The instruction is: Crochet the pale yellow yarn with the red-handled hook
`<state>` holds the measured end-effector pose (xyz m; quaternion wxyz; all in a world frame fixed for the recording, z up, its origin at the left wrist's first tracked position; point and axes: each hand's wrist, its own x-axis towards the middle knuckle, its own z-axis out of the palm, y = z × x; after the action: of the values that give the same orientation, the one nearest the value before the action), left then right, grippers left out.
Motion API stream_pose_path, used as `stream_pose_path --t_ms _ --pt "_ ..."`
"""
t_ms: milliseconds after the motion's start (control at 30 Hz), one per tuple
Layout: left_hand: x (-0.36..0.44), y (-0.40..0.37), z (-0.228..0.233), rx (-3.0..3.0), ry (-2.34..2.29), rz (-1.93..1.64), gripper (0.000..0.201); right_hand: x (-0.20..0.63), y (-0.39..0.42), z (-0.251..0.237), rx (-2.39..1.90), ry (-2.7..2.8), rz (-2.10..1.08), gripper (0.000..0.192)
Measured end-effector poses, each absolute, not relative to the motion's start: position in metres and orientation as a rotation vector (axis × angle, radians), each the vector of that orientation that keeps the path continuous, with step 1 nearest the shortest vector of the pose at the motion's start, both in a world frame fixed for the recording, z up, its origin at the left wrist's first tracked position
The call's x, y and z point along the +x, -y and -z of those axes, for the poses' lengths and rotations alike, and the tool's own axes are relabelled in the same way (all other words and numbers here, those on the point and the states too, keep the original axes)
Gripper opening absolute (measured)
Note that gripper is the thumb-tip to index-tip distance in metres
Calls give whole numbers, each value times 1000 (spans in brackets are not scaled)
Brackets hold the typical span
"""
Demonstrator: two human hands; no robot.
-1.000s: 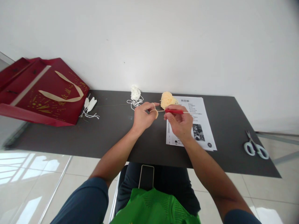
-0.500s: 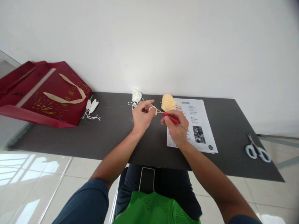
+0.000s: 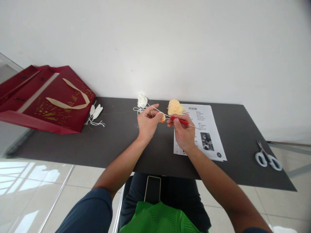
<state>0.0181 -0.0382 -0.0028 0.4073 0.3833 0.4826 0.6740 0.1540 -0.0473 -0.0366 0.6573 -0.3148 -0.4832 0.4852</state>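
Both hands meet above the middle of the dark table (image 3: pixel 116 145). The left hand (image 3: pixel 147 124) is closed around a small orange crochet piece (image 3: pixel 162 118), pinched between thumb and fingers, with a thin strand of yarn (image 3: pixel 157 110) running over its raised forefinger. The right hand (image 3: pixel 183 132) grips a red-handled crochet hook (image 3: pixel 181 121) in a pencil-like hold; the hook's tip points left into the piece, and its thin metal tail sticks out to the right. Just beyond the hands lies a loose ball of peach yarn (image 3: pixel 175 107), touching the far left corner of a printed sheet (image 3: pixel 206 132) that lies flat under the right hand. A smaller tangle of white yarn (image 3: pixel 142 100) sits to the left of the ball, near the wall. Farther left are a few white pieces with loose threads (image 3: pixel 96 113), just beside a red gift bag (image 3: pixel 46 100) lying on its side. Scissors (image 3: pixel 267 157) with white handles lie well apart at the table's right end. A phone (image 3: pixel 152 189) rests on the person's lap.
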Motion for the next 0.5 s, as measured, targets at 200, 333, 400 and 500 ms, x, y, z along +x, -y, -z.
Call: stream_pose_path --t_ms 200,333,400,500 --pt "19 38 3 901 -1132 -1714 40 157 52 30 -702 1154 -1038 14" --pt "21 38 4 884 -1123 -1704 40 159 60 29 -813 1365 -801 20" --pt "21 38 4 823 -1059 -1689 41 160 62 31 -829 1458 -646 23" --pt "20 37 3 727 -928 -1626 42 159 63 35 -819 1520 -551 28"
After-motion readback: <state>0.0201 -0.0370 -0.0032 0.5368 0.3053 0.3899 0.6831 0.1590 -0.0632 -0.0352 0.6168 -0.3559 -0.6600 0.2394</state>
